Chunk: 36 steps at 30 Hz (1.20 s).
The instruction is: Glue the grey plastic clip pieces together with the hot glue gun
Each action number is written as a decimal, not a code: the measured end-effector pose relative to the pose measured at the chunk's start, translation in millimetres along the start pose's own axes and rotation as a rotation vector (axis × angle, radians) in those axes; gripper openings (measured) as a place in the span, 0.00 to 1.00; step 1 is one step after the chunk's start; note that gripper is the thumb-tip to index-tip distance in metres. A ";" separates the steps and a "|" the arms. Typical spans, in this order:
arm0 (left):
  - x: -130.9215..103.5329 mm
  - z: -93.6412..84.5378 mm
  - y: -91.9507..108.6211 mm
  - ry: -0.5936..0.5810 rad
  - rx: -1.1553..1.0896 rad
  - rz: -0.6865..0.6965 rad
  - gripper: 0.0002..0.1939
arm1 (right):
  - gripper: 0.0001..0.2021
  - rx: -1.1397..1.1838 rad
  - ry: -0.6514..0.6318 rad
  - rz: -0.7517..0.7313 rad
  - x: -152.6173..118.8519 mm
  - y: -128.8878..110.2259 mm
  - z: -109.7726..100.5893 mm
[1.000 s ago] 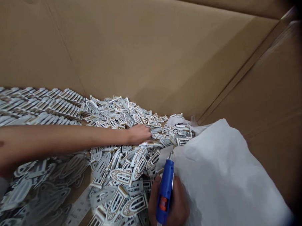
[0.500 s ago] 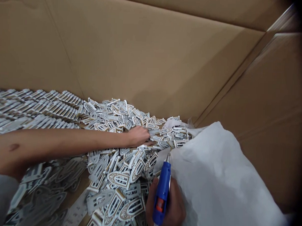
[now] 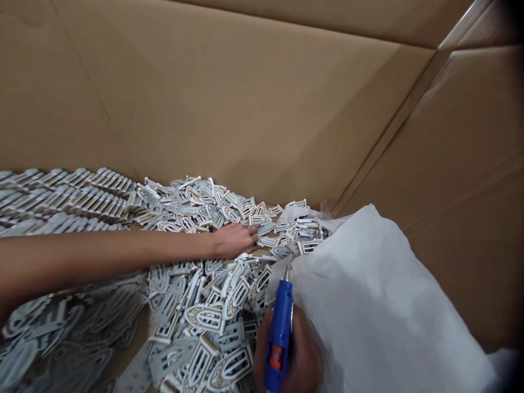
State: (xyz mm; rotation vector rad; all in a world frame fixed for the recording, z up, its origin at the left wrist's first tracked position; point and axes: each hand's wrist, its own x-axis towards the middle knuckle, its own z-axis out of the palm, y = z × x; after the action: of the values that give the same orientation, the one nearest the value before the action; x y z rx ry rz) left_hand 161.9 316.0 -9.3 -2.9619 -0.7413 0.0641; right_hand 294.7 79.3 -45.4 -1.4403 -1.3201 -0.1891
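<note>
My right hand (image 3: 300,360) is wrapped round a blue glue gun (image 3: 278,336) with an orange-red part in its body. The gun's metal nozzle points up and away, over a white sheet's edge. My left arm reaches across from the left. Farther off, my left hand (image 3: 234,240) rests down among loose pieces, its fingers curled and their tips hidden. Whatever they hold, if anything, cannot be made out. The pieces (image 3: 206,317) are flat, white and arch-shaped, with slots and gold-brown scrollwork on some faces.
Rows of stacked white pieces (image 3: 75,203) line the far left. A tall cardboard wall (image 3: 231,96) rises behind, meeting another cardboard wall (image 3: 470,200) on the right. A crumpled white sheet (image 3: 383,306) covers the right side, beside my right hand.
The view has shifted slightly. My left hand has turned a little among the pieces, showing more of its curled fingers. My right hand keeps hold of the glue gun.
</note>
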 end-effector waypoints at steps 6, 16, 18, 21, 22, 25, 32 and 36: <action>-17.1 2.7 -5.6 0.061 0.000 0.101 0.16 | 0.06 0.021 -0.073 0.028 1.9 -0.7 -3.2; -20.7 -15.0 2.9 -0.070 0.016 0.071 0.21 | 0.03 0.049 -0.122 0.034 7.1 -4.6 -8.8; -18.9 -16.5 7.1 -0.087 0.037 0.074 0.17 | 0.03 0.039 -0.126 0.036 8.1 -5.5 -9.1; -19.0 -17.5 10.5 -0.087 0.049 0.086 0.15 | 0.05 0.011 -0.109 0.016 5.7 -3.6 -8.0; -19.8 -17.4 10.9 -0.079 0.047 0.093 0.15 | 0.06 0.005 -0.099 0.014 4.1 -2.4 -7.3; -22.7 -16.9 12.1 -0.064 0.042 0.093 0.15 | 0.06 0.009 -0.100 0.037 0.4 0.3 -6.2; -21.5 -25.1 13.8 -0.164 0.029 -0.017 0.16 | 0.08 0.041 -0.124 0.028 8.3 -5.1 -9.1; -23.6 -25.1 10.4 -0.124 -0.009 0.018 0.18 | 0.06 0.032 -0.118 0.033 8.3 -4.3 -8.2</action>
State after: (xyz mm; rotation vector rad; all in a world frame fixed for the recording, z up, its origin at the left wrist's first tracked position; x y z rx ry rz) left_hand 147.6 293.9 15.2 -2.9950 -0.7310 0.2492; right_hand 298.7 76.8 -33.9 -1.4631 -1.3881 -0.0617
